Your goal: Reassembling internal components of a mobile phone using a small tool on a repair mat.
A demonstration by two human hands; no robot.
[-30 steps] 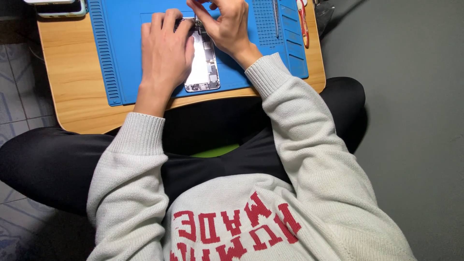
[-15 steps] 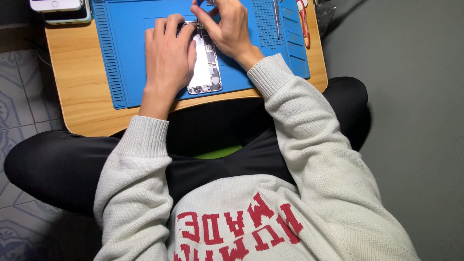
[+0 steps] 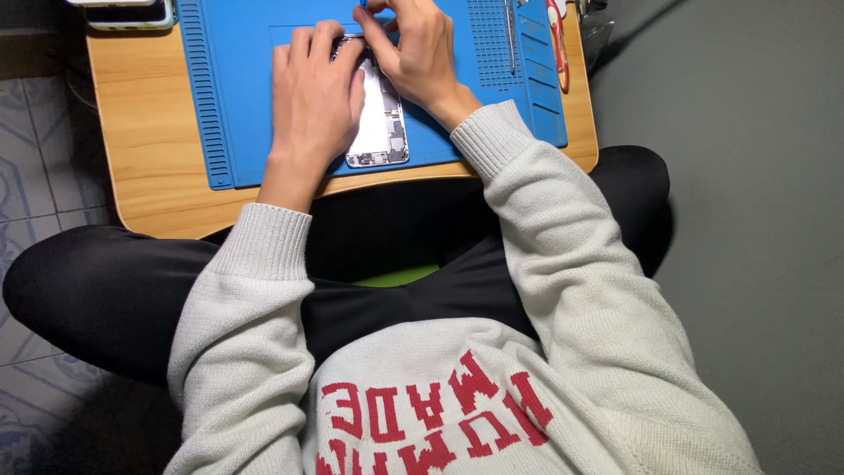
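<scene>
Overhead, ordered from biggest to least:
Person: seated cross-legged in dark trousers and a pale knit sweater (image 3: 492, 387) with red block lettering across the chest; both sleeves reach up toward the work.
Tabletop (image 3: 149, 141): light wood with rounded corners, resting over the lap, under and around both hands.
Mat (image 3: 237, 97): blue work mat covering most of the tabletop, ribbed strip along its edge left of the left hand, small compartments right of the right hand.
Opened phone (image 3: 380, 123): lies on the mat between the two hands, long axis running away from the body, near end pointing at the lap; silvery insides face up, far end hidden beneath the fingers.
Left hand (image 3: 315, 97): laid flat, palm down, fingers pressed against the phone's left edge and upper part, steadying it.
Right hand (image 3: 420, 54): fingers curled and pinched together at the phone's far end; what they pinch is too small to tell.
Red-handled tool (image 3: 557, 44): on the mat's compartments, well right of the right hand.
Thin metal tool (image 3: 509, 35): just left of the red one, parallel to the phone.
Other devices (image 3: 127, 12): far corner, left of the left hand, mostly cut off.
</scene>
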